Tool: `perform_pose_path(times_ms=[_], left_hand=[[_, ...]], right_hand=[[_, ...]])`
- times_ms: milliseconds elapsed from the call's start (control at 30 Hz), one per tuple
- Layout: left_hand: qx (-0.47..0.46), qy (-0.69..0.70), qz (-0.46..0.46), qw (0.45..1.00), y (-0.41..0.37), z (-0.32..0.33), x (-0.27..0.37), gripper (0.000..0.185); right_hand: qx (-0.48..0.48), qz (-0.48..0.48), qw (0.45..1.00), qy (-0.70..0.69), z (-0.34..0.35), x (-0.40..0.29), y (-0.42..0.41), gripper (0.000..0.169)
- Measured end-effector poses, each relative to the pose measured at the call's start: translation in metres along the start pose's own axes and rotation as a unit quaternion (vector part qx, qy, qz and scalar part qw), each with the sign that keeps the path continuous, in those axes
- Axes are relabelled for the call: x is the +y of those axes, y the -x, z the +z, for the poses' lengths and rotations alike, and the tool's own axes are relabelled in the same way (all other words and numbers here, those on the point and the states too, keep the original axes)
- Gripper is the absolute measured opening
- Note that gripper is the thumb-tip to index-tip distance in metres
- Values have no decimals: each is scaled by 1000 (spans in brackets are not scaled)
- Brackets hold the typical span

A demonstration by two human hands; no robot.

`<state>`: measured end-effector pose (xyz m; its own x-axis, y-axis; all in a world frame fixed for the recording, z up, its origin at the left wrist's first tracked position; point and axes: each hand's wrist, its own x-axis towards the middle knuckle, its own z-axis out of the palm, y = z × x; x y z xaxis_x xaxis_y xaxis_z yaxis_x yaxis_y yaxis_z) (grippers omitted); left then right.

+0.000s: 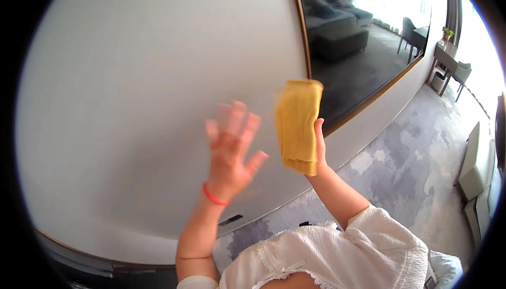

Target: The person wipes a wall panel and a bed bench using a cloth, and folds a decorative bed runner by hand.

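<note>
A folded yellow cloth [299,127] is held up in my right hand [320,146]. My right thumb shows along the cloth's edge, and the other fingers are hidden behind it. My left hand [231,154] is raised with its fingers spread and holds nothing; it is blurred, and a red band circles its wrist. Ahead of both hands is a pale wall [158,71]. Just beyond the cloth is the lower left corner of a dark, glossy panel [355,63] in a gold-coloured frame [302,24]. Its surface reflects a sofa, a chair and a window.
Patterned grey carpet [399,162] runs along the wall. At the far right stand a desk [446,58] with a potted plant [448,33], a chair [462,71] and a waste bin [437,80]. A pale upholstered bench [472,166] is at the right edge.
</note>
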<state>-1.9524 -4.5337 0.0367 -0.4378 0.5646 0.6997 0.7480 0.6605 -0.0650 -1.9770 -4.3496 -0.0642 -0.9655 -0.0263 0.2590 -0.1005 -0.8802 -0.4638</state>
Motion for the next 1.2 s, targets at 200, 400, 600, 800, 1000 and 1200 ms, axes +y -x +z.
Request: perform_pose_path(times_ms=[200,400,600,800,1000,1200], left_hand=[[216,-360,-76,904,-32,-31,-116,60],[187,-448,-72,871,-30,-32,-143,60],[180,-453,-84,869,-25,-35,-141,59],[184,-439,-86,875,-30,-31,-142,56],[167,-417,-108,887,-22,-34,-145,62],[199,-455,-77,865,-22,-41,-148,59]], right_hand=[[-8,-479,691,541,1,13,-101,52],[37,-517,440,733,37,-6,-167,74],[52,-643,380,663,191,-106,-234,60],[17,-654,336,678,226,-71,-222,63],[-304,-556,211,744,111,21,-159,64],[-33,-653,313,689,228,-95,-234,56]])
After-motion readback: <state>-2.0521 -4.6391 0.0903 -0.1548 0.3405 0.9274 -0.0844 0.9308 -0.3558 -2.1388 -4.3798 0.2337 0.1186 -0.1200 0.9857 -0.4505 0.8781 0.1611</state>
